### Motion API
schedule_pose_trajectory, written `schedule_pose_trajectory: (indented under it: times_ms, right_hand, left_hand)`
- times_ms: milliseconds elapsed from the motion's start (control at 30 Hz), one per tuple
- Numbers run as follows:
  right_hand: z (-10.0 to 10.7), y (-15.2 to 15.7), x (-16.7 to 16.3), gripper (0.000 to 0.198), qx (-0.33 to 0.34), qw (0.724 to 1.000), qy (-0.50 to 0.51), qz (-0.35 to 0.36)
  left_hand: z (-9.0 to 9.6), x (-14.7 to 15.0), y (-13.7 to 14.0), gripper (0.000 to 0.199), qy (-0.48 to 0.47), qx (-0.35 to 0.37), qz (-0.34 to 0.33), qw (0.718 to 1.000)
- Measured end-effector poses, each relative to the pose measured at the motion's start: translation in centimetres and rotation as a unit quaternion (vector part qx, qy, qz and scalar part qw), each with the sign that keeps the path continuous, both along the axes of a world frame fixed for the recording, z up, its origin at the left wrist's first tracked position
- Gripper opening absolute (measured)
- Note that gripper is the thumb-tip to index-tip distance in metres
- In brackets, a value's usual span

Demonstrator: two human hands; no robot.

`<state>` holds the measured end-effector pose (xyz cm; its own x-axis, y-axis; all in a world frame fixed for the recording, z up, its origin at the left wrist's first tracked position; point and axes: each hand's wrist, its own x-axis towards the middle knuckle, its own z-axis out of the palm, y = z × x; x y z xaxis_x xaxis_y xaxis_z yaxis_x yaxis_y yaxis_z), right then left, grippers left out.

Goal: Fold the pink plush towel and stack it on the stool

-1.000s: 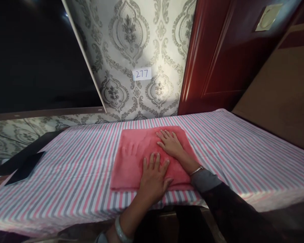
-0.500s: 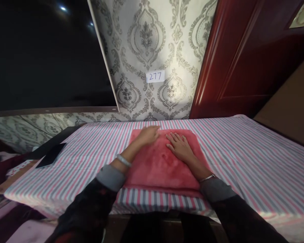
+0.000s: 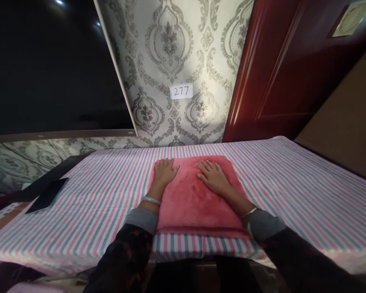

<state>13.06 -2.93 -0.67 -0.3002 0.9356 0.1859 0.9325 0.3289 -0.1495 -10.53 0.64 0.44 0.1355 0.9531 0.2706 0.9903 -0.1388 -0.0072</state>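
Note:
A plush pink-red cloth (image 3: 189,207), roughly square and apparently folded, lies flat in front of me. My left hand (image 3: 165,171) rests on its far left part, palm down with fingers stretched out. On the far right part of the cloth my right hand (image 3: 215,177) lies flat, fingers spread. Neither hand grips anything. A thicker, darker edge runs along the cloth's near side, close to the table's front.
A striped tablecloth (image 3: 110,183) covers the table. A dark phone-like slab (image 3: 48,196) lies at the left. Behind are a large black screen (image 3: 55,73), patterned wallpaper, a paper label (image 3: 181,91) reading 277, and a red-brown door (image 3: 280,73).
My left hand, blurred and raised with its fingers bent, has come down flat on the cloth's far left part. The right hand stays on the cloth. The view has shifted slightly.

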Motion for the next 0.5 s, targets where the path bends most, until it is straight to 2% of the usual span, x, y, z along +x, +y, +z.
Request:
schedule_pose_trajectory:
  times_ms: [133,233,333,433,500]
  right_hand:
    - [3.6,1.0,-1.3,0.054,-0.056,0.998,-0.027,0.014]
    - [5.7,2.0,-3.2,0.054,-0.006,1.000,-0.011,0.005]
    - [4.8,2.5,-4.5,0.055,0.049,0.998,0.012,-0.044]
    - [2.0,2.6,-4.4,0.054,0.028,0.995,0.029,-0.089]
    - [0.7,2.6,-4.1,0.054,0.017,0.995,0.040,-0.094]
  left_hand:
    - [-0.1,0.1,-0.2,0.057,0.000,0.004,0.004,1.000]
    - [-0.2,0.1,-0.2,0.058,0.000,0.002,0.007,1.000]
    - [-0.2,0.0,0.1,0.059,-0.003,-0.002,0.005,1.000]
    - [-0.4,-0.2,0.5,0.059,-0.009,-0.001,0.004,1.000]
    - [-0.5,-0.3,0.6,0.059,-0.011,-0.002,0.004,1.000]
